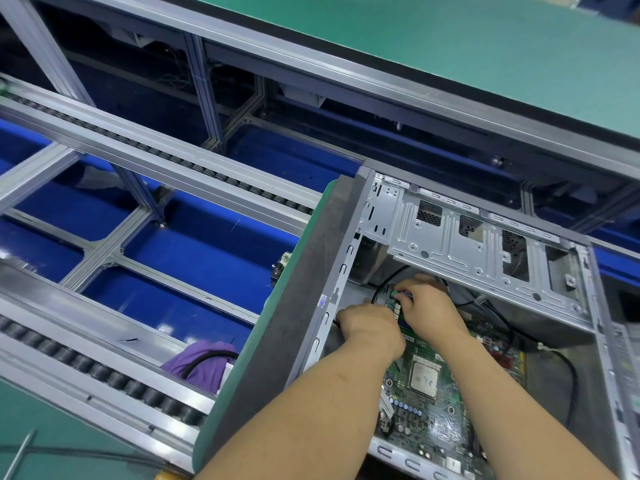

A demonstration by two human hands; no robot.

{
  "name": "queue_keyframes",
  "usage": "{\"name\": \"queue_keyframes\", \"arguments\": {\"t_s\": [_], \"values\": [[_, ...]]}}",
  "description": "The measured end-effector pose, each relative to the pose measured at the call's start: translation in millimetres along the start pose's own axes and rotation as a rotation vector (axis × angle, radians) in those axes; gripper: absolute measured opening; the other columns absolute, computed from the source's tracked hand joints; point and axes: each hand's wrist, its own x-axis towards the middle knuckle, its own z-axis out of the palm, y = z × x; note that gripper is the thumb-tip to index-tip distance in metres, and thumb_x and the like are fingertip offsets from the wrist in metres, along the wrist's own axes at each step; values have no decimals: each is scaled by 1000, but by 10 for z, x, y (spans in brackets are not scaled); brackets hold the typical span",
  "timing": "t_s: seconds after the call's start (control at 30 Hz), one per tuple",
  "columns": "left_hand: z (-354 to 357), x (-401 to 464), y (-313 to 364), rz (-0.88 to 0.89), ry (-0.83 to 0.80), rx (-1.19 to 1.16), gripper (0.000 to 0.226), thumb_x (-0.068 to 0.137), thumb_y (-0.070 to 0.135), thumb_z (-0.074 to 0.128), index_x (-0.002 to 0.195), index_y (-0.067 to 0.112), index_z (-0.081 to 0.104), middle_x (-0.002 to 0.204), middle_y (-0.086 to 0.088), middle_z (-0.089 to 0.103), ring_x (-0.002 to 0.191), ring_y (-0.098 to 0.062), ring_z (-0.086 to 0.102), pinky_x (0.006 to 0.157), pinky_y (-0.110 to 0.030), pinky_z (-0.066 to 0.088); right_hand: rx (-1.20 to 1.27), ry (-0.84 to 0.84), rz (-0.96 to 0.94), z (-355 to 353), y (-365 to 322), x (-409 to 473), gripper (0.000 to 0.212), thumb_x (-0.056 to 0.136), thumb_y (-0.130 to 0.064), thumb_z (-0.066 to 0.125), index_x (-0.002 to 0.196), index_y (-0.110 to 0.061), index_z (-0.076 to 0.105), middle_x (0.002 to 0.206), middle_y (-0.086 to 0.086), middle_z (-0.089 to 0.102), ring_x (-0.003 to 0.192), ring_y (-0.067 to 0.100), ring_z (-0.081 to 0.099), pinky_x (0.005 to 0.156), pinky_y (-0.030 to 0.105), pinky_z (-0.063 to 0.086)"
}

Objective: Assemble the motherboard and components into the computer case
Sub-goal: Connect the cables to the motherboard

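An open grey metal computer case (346, 258) lies on its side on a green-edged tray (242, 375). Inside it, flat on the bottom, sits a green motherboard (426, 424) with lots of tiny parts on it. A square silver chip (424, 377) sits in the middle of the board, between the two arms.

Both bare arms reach into the case from below. The left hand (369, 323) rests near the far corner of the board, close to the case's left wall. Its fingers are curled down, but I cannot tell if they hold anything, because the back of the hand hides them. The right hand (429, 306) is just beside it, a little farther in. Its fingers are bent together and pinch a small green plug (394, 293) right at the far edge of the board. The two hands are almost touching.

Thin black cables (568, 372) loop around inside the case, one curling behind the hands and one running down the right side. Above the hands, a shiny silver metal drive bracket (478, 244) with holes and slots stretches across the top of the case.

To the left of the tray is a long metal frame with rows of small black rollers (104, 372), and blue floor shows through the gaps. A purple cloth (204, 358) with a black cord on it lies under the rollers near the tray. A wide green table (450, 46) runs across the far side.
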Motion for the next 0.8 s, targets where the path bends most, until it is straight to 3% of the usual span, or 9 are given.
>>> {"name": "queue_keyframes", "arguments": {"t_s": [0.37, 0.5, 0.67, 0.8], "values": [[-2, -8, 4, 4, -6, 7, 44, 90, 32, 53, 129, 13, 50, 127, -8, 56, 116, -29, 54, 87, -39, 40, -44, -29, 8, 10, -56, 11, 28, 105, -23, 52, 127, -15, 68, 113, 12, 73, 99, 31, 68, 81, 33, 54], [-5, -20, -4, 9, 7, 2, 43, 90, 31, 52, 129, 13, 51, 129, -7, 55, 117, -29, 54, 87, -39, 40, -80, -17, 18, 11, -101, 16, 26, 104, -19, 49, 112, -8, 71, 103, 15, 72, 90, 34, 67, 78, 37, 56], [-17, -31, -9, 19, 1, 7, 43, 90, 31, 52, 129, 13, 51, 128, -8, 56, 116, -29, 53, 88, -39, 40, -113, 16, -35, 12, -94, -15, 25, 102, -14, 50, 108, -8, 73, 100, 16, 71, 90, 34, 64, 75, 37, 55], [-23, -35, -12, 25, 8, 11, 42, 90, 30, 52, 128, 12, 52, 126, -7, 57, 115, -28, 55, 82, -37, 39, -117, 26, -61, 23, -73, -20, 28, 100, -10, 50, 115, -8, 73, 101, 15, 71, 94, 33, 64, 77, 37, 54]]}}
